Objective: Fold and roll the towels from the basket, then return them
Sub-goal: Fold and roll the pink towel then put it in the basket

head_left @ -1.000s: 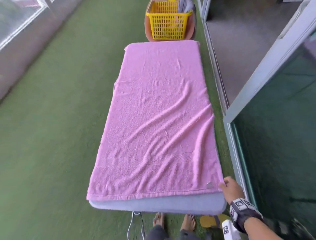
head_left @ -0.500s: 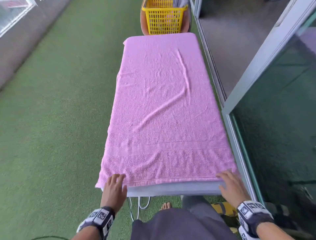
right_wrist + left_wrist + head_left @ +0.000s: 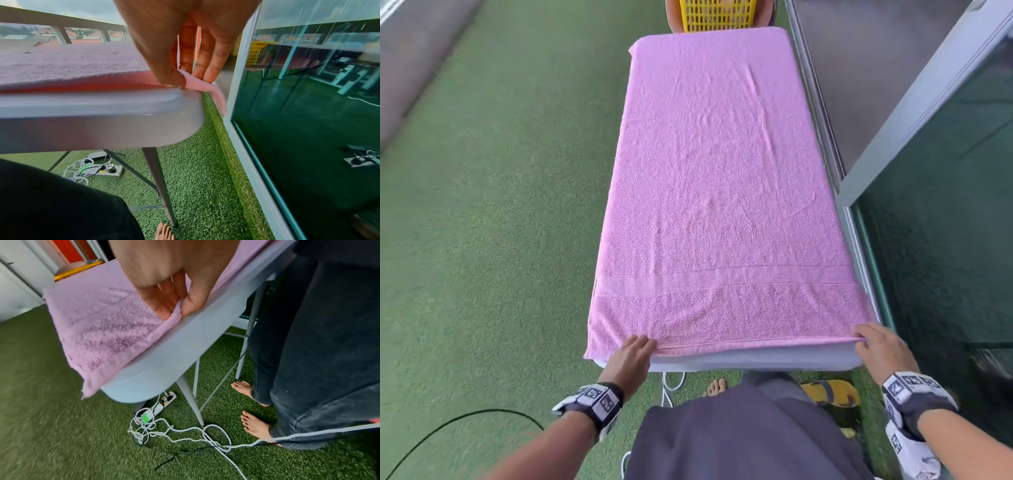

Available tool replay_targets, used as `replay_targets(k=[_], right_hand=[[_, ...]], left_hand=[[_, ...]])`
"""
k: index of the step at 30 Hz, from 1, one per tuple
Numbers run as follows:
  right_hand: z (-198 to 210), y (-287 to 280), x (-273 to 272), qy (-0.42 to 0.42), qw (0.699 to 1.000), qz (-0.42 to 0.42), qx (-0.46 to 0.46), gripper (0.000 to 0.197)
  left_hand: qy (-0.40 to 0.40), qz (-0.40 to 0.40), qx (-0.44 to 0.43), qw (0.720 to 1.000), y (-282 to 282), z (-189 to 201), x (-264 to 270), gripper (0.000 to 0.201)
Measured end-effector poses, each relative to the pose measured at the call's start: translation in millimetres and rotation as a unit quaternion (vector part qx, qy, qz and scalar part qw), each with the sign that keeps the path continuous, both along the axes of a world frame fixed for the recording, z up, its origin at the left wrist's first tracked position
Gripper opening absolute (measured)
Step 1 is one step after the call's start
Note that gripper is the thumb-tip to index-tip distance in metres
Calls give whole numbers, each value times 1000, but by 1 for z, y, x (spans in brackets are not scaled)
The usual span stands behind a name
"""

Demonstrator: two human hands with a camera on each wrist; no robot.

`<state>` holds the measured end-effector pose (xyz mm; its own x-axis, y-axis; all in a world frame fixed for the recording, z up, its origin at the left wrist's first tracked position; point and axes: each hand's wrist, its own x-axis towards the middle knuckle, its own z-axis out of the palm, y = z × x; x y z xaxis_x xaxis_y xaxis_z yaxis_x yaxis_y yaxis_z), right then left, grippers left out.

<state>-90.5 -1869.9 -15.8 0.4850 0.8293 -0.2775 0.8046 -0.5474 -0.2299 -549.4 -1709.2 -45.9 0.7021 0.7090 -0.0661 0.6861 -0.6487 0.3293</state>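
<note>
Table [image 3: 722,363] bears towel [image 3: 722,192] — lengthwise, far end toward basket [image 3: 717,15].

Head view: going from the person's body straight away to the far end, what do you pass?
Table edge, with left hand and right hand pinching the towel hem → the spread towel → yellow basket.

Soft daylight, blurred edges, wide-angle distortion, glass reflections
</note>
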Motion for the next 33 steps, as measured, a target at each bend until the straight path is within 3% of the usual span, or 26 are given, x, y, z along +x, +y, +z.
replay_targets(k=[6,10,13,15,17,19,24,28,31,33], right_hand=[[-12,-9,-19,18,999,-2,50,14],[-16,-16,-25,-6,997,-17,79,18],[-10,-13,-28,-51,997,0,59,35],[-12,-8,-27,-52,997,-9,48,30],[-16,-5,-24,-71,997,-26,31,11],[-15,-2,-24,-81,995,-50,24,25],[-33,-11,-36,-5,996,29,83,30],[-38,-15,-29,23,994,-23,103,30],[-30,-7,-24,37,989,-63,129,28],[-23,-1,-22,54,986,-68,144,24]], left_hand=[[-29,182,-17,983,-1,-1,-21,27],[-40,176,2,984,-2,7,-28,13],[-12,188,12,982,7,17,-26,28],[28,198,8,980,16,17,-19,23],[70,230,18,970,22,10,-15,7],[81,263,29,961,20,7,-11,24],[-37,197,43,979,2,-7,-6,45],[-72,198,54,976,6,-22,-16,13],[-78,218,74,970,12,-22,-16,24],[-94,220,92,967,15,-13,-14,18]])
